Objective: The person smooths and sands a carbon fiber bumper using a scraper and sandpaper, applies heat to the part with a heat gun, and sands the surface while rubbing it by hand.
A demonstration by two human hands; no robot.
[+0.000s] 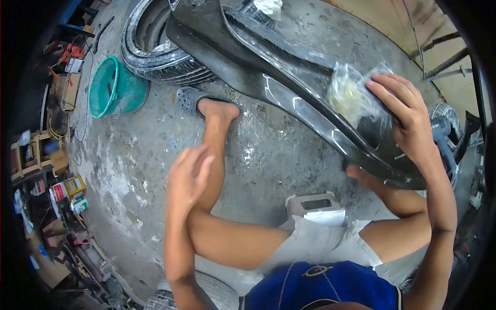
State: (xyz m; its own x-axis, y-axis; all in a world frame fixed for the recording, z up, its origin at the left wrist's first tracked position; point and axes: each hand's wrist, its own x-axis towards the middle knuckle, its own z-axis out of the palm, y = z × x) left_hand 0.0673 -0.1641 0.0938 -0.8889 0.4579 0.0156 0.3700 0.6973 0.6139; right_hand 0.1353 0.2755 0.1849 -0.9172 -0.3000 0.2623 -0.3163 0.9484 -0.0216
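Observation:
A long, glossy black carbon-fibre panel (289, 93) runs diagonally from the top centre to the lower right. On its right part lies a crumpled clear plastic bag with something yellowish inside (351, 95). My right hand (403, 101) is at the bag's right side, its fingers bent over the plastic's edge; what lies under the palm is hidden. My left hand (191, 173) is raised above my left leg, slightly blurred, with thumb and fingers apart and nothing in it.
A tyre (155, 64) stands under the panel's left end, beside a green bucket (126, 93). Tools, boxes and cans (75, 186) line the left side. Another tyre (206, 294) is at the bottom. A blue-grey tool (442, 132) lies right of my right hand.

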